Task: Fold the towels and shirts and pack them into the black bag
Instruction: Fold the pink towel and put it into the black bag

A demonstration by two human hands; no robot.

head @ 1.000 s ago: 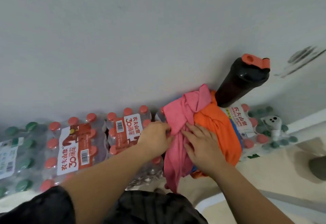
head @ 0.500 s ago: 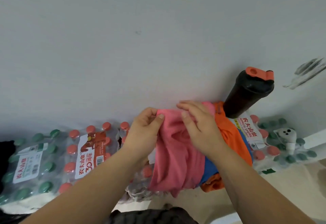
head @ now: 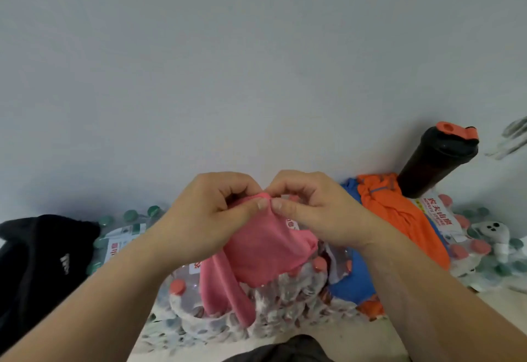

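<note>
The pink cloth [head: 265,250] is held up in front of the person, its top edge bunched between both hands and the rest hanging down over the shrink-wrapped water-bottle packs [head: 273,304] below. I can't say whether it is a towel or a shirt. The left hand [head: 211,219] and right hand [head: 316,213] each pinch that edge between thumb and curled fingers, thumb tips nearly touching at one spot.

To me this looks like the opening of a fold: finding the hem so the cloth can be spread. The next move would call for sliding the hands apart along the edge to the corners, keeping hold so it doesn't slip and snag on the bottle caps.

Just to the right, an orange garment [head: 399,213] lies crumpled over a blue garment [head: 353,279], both unfolded, against the wall [head: 256,62]. A black shaker bottle [head: 436,162] with an orange lid leans behind them. What I take for the black bag [head: 37,253] slumps well off to the left, nothing visibly packed.
</note>
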